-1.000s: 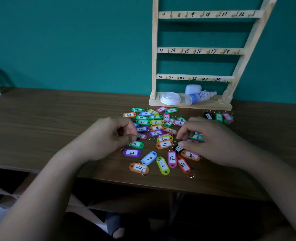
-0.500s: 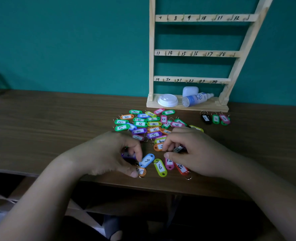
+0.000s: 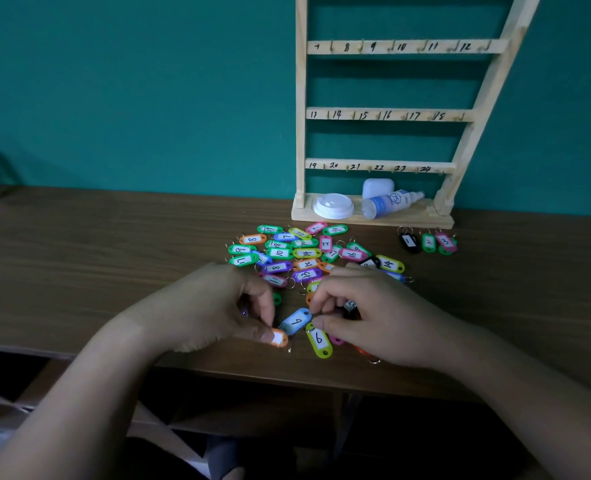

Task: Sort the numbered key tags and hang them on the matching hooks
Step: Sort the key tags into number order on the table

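**Orange tag pinched near the front edge**

The orange tag (image 3: pixel 280 339) is pinched between thumb and forefinger of the left hand (image 3: pixel 214 306), in a narrow grip, close to the front edge of the surface (image 3: pixel 96 271). Its white label is turned up, but no number can be read on it.

The right hand (image 3: pixel 377 320) is set just beside the left, with its fingers curled. Its fingertips (image 3: pixel 317 305) are brought together at the far end of the blue tag (image 3: pixel 297 321), which is marked 9. Whether that tag is actually held in the grip cannot be told. A lime tag (image 3: pixel 319 340) marked 6 is laid touching the blue one, on the side toward the front edge.

The other tags (image 3: pixel 287 252) are heaped loosely mid-surface, between the hands and the rack (image 3: pixel 301 133). Three more are set apart from the heap, near the rack's right foot: a black 1 (image 3: pixel 409 241), a green 2 (image 3: pixel 428 242) and a pink 3 (image 3: pixel 445 241).

The rack is stood at the back edge, against the wall (image 3: pixel 131 98). Three rails of hooks (image 3: pixel 362 47) are seen on it, numbered 7 to 12, 13 to 18 and 19 to 24. On its base a white lid (image 3: pixel 333 205) is laid flat, a bottle (image 3: pixel 387 204) is laid on its side just beside it, and a white case (image 3: pixel 377 188) is set behind the bottle.
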The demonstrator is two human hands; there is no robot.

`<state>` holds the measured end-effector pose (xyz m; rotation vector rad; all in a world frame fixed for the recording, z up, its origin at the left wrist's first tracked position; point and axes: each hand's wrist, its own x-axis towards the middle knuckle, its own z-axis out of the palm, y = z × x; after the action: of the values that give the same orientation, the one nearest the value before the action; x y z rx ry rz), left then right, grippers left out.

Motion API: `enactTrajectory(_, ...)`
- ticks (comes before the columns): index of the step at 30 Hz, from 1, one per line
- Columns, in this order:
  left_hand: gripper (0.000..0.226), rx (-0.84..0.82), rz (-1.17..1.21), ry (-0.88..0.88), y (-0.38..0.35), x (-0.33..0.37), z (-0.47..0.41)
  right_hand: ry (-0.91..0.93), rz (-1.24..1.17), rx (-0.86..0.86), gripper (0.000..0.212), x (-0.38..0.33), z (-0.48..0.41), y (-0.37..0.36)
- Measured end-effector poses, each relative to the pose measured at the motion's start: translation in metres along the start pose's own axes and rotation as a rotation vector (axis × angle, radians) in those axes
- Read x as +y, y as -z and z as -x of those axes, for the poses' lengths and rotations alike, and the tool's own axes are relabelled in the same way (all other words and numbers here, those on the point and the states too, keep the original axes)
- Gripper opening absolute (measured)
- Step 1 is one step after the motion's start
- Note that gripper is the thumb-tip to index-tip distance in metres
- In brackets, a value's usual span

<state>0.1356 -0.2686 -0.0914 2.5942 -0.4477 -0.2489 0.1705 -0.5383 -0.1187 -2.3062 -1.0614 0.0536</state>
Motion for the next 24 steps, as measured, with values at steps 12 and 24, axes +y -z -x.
enactTrajectory(12, 0.013, 0.243, 0.318, -0.005, -0.024, 0.026, -0.030, -0.189, -0.244, 0.111, 0.003, 0.013, -0.002, 0.015)
enactTrajectory(24, 0.018, 0.417, 0.402, 0.054, -0.051, 0.065, -0.064, -0.359, -0.538, 0.280, 0.010, 0.023, 0.012, 0.037)
